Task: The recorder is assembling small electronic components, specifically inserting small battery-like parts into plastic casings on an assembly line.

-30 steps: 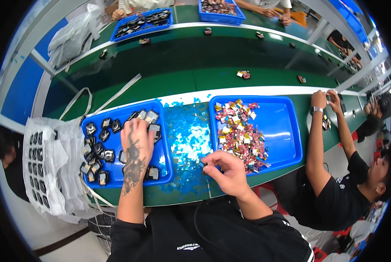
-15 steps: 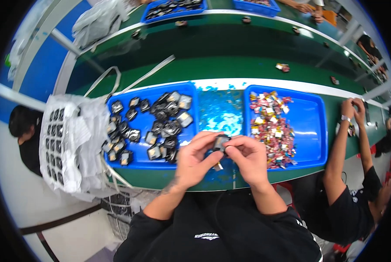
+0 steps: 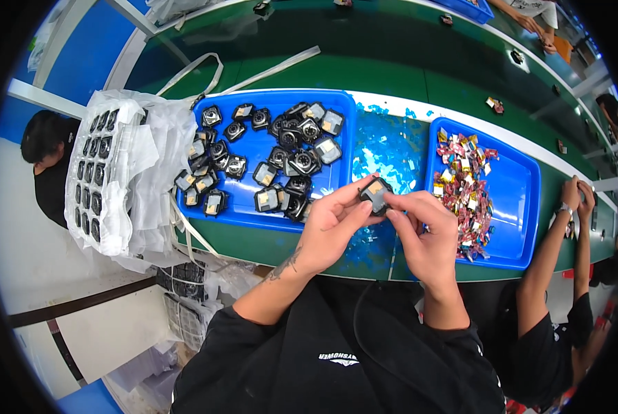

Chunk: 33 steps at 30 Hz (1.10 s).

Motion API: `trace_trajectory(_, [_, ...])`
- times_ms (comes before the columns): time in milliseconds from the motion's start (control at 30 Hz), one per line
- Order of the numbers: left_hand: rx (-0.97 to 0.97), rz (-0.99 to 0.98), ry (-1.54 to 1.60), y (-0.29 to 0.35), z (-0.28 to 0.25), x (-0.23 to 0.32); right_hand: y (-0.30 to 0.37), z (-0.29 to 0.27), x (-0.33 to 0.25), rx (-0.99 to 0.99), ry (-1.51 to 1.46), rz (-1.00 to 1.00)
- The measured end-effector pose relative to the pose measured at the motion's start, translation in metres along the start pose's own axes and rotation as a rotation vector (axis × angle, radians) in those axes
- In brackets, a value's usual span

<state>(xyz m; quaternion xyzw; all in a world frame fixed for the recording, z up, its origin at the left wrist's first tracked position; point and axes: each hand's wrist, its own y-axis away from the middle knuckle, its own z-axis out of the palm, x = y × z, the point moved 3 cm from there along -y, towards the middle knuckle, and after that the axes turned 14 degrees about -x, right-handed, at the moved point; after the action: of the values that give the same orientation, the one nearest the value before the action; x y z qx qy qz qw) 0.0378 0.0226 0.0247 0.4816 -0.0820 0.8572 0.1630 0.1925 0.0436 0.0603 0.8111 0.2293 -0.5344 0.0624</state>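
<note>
A small black watch case [image 3: 373, 196] with a grey inner face is held up between my hands. My left hand [image 3: 333, 231] grips it from the left, thumb on its lower part. The fingers of my right hand [image 3: 428, 228] are pinched at its right edge; whether they hold some small bit is hidden. To the left, a blue tray [image 3: 243, 201] contains several similar black watch cases [image 3: 304, 162], some showing a round back, others a grey face. A second blue tray [image 3: 517, 200] on the right has a heap of small pink, gold and silver parts [image 3: 463, 196].
Blue film scraps [image 3: 385, 148] cover the bench between the trays. Stacked clear plastic trays [image 3: 98, 172] with black pieces stand at the left, beside loose white straps [image 3: 274, 69]. A co-worker's forearms [image 3: 547, 234] rest at the right. Loose parts lie on the green bench [image 3: 371, 52] beyond.
The view has shifted, so the trays sit higher and further right. The case is turned in my hands, and its grey face now shows more fully.
</note>
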Motion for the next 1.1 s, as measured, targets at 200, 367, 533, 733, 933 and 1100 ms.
trace_trajectory(200, [-0.028,0.068,-0.138,0.007,0.004,0.001,-0.003,-0.002,-0.006,0.03,-0.017,0.089])
trace_trajectory(367, [-0.006,0.027,-0.224,0.01,0.006,0.0,-0.004,0.002,-0.013,-0.002,0.028,0.055])
trace_trajectory(533, [-0.021,0.005,-0.249,0.012,0.008,0.003,-0.004,0.005,-0.008,0.003,-0.005,0.04])
trace_trajectory(733, [-0.006,-0.018,-0.38,0.015,0.003,0.001,-0.007,0.005,-0.013,-0.03,0.014,0.04])
trace_trajectory(933, [-0.037,0.005,-0.517,0.016,0.003,0.003,-0.007,0.004,-0.016,-0.016,0.17,0.0])
trace_trajectory(1100, [-0.03,-0.007,-0.406,0.019,0.003,0.005,-0.006,0.004,-0.012,0.037,0.236,-0.047])
